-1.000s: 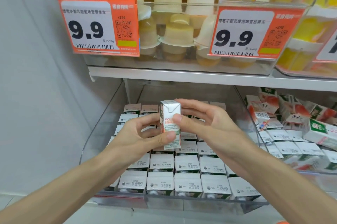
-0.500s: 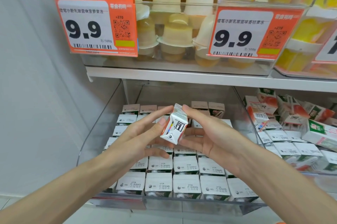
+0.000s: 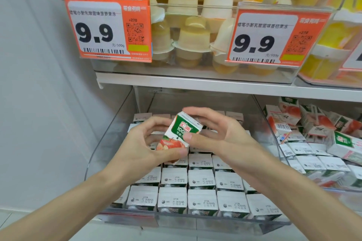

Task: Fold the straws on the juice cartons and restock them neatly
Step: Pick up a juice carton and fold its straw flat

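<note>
A small juice carton (image 3: 179, 133), green and white with a red apple picture, is held tilted above the bin between both hands. My left hand (image 3: 143, 146) grips its lower end from the left. My right hand (image 3: 221, 134) holds its upper end, thumb on the front face. Its straw is hidden from view. Below, a clear plastic bin (image 3: 109, 146) holds several rows of the same cartons (image 3: 201, 180) standing upright, tops showing date print.
A second bin to the right holds loosely piled cartons (image 3: 313, 134), some lying on their sides. The shelf above (image 3: 195, 83) carries jelly cups behind orange 9.9 price tags (image 3: 107, 29). A pale wall (image 3: 39, 103) runs along the left.
The carton was turned in my hands from upright, through its back side, to its green front face with the apple showing. Both hands stayed above the bin.
</note>
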A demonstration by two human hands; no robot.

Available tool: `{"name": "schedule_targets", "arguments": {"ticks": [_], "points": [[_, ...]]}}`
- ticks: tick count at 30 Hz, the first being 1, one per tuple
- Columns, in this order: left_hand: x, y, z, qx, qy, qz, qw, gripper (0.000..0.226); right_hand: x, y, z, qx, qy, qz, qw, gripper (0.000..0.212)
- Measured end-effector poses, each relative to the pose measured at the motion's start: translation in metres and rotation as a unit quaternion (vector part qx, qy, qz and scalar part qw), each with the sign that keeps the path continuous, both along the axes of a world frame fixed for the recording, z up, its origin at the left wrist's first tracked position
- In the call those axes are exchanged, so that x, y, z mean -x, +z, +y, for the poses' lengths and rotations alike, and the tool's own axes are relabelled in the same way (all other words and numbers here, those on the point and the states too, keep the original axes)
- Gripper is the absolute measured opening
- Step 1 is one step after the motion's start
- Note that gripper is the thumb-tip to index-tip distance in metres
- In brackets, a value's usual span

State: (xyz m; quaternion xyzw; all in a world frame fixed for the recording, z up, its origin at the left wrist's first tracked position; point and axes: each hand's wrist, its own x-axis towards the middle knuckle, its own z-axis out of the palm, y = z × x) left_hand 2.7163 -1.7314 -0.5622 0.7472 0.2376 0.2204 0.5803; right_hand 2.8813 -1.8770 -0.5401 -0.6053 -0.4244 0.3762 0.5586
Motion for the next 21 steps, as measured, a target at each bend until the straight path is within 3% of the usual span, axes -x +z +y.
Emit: {"name": "schedule_targets", "arguments": {"ticks": [3,7,14,21], "points": [[-0.001,-0.006,0.0,-0.028,0.008,-0.01,1.0,0.053,-0.002,0.0,0.0,0.002,-0.033,-0.058,0.998,0.036],[-0.001,-0.007,0.001,-0.039,-0.013,-0.008,0.999,0.049,-0.007,0.001,-0.003,-0.006,-0.054,-0.043,0.998,0.035],[0.0,-0.006,-0.004,0.023,-0.027,-0.048,0.998,0.039,-0.008,-0.001,-0.004,-0.007,-0.05,0.013,0.999,0.049],[-0.004,-0.01,-0.002,0.001,-0.059,-0.082,0.995,0.043,-0.001,-0.003,-0.001,-0.051,-0.058,-0.075,0.994,0.055]]}}
